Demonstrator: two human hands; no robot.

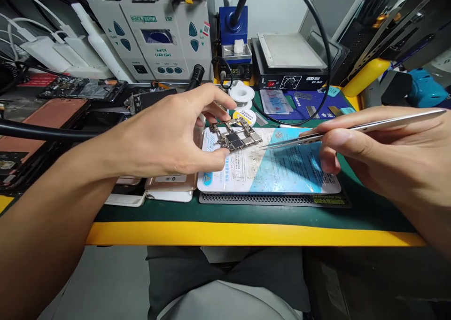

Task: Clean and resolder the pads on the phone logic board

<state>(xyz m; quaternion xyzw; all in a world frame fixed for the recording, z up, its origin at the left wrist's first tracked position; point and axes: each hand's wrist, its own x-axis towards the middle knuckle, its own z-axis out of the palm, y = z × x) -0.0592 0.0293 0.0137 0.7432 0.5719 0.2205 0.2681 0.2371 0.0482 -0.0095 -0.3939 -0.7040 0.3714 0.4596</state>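
A small phone circuit board [237, 140] is gripped at its edges between the thumb and fingers of my left hand [176, 127]. It sits tilted over a white and blue printed card or packet [282, 165]; I cannot tell whether its lower edge touches it. My right hand [373, 146] pinches a pair of metal tweezers [310, 139], their points directed left and ending just beside the board's right corner. Below the card, a grey perforated strip [260, 199] shows along its front edge.
Phone housings [172, 183] and boards [82, 90] crowd the left side, with a black hose [45, 131] crossing there. Behind stand a grey Quick soldering station [155, 42], a solder reel [241, 93] and a heating plate [292, 52]. A yellow edge [246, 234] borders the green mat [369, 212].
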